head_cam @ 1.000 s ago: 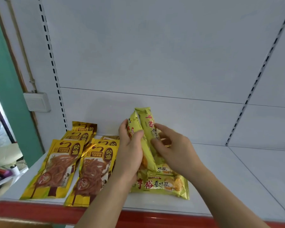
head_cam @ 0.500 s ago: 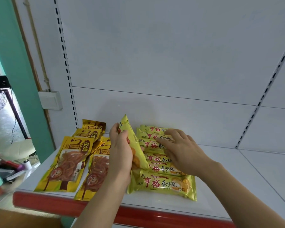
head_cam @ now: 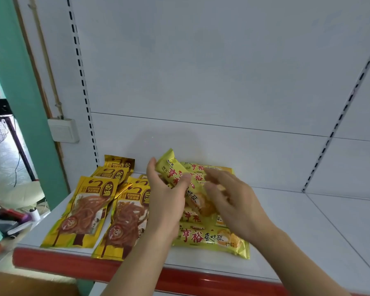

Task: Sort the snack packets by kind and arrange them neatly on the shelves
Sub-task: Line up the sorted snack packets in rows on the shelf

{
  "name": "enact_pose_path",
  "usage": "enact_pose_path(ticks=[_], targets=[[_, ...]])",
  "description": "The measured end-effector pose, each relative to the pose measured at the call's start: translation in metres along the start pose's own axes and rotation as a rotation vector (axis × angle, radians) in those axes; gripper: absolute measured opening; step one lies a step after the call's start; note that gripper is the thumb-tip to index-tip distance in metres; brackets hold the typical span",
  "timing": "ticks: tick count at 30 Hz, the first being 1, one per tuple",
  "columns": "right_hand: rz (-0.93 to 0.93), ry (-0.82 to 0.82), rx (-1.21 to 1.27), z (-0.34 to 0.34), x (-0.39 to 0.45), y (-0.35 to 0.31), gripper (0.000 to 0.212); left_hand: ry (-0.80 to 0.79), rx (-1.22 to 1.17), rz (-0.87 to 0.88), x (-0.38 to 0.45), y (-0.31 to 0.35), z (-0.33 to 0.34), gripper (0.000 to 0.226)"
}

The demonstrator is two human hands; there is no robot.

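At nine o'clock on the shelf (head_cam: 307,221) we see the gold packets (head_cam: 81,212) lying flat. Our left hand (head_cam: 165,197) grips a tilted yellow packet (head_cam: 175,176), which runs from the palm toward eleven o'clock above the yellow stack (head_cam: 209,238). At three o'clock our right hand (head_cam: 233,201) hovers blurred, fingers spread, holding nothing.

The right hand (head_cam: 231,201) is motion-blurred, hiding several yellow packets (head_cam: 209,238) beneath it.

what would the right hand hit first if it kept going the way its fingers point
Probably the yellow packet that the left hand holds tilted up. The right hand has its fingers pointing up-left toward it, above the packet stack. Motion blur and a single view leave depth unsure.
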State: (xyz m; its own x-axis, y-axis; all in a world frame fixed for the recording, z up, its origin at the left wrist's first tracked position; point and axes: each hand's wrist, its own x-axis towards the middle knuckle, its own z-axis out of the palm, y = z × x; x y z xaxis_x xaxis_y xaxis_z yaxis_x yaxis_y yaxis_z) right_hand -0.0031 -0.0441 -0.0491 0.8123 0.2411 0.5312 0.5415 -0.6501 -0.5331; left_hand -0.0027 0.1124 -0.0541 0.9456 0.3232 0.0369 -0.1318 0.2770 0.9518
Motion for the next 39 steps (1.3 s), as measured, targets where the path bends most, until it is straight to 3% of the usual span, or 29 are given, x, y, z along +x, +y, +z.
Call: enact_pose_path(ticks=[4,7,9,11,14,20,28,33,39], targets=[[-0.124,0.025,-0.262,0.011,-0.017,-0.004,0.054,0.012,-0.048,0.022,-0.007,-0.003,0.015,0.082],[-0.146,0.072,-0.313,0.002,-0.016,0.008,0.052,0.025,-0.036,-0.001,-0.007,0.002,0.016,0.052],[-0.164,0.077,-0.358,-0.011,-0.013,0.019,0.048,0.032,0.111,0.024,-0.001,0.004,0.01,0.028],[-0.112,-0.001,-0.365,-0.023,-0.006,0.028,0.047,0.065,0.416,0.136,0.004,0.004,0.001,0.017],[-0.159,-0.097,-0.392,-0.024,-0.004,0.034,0.042,0.069,0.787,0.284,0.003,0.002,-0.008,0.023],[-0.12,-0.221,-0.544,-0.001,-0.018,0.045,0.048,-0.013,1.233,0.273,-0.001,-0.017,-0.015,0.053],[0.035,-0.326,-0.674,0.0,-0.03,0.023,0.075,-0.043,1.296,0.294,-0.005,-0.017,-0.019,0.064],[0.103,-0.209,-0.696,-0.017,-0.043,0.004,0.073,-0.1,1.27,0.449,-0.016,-0.01,-0.014,0.066],[0.262,-0.197,-0.778,-0.052,-0.082,-0.001,0.074,-0.211,1.182,0.677,-0.042,-0.018,0.026,0.059]])
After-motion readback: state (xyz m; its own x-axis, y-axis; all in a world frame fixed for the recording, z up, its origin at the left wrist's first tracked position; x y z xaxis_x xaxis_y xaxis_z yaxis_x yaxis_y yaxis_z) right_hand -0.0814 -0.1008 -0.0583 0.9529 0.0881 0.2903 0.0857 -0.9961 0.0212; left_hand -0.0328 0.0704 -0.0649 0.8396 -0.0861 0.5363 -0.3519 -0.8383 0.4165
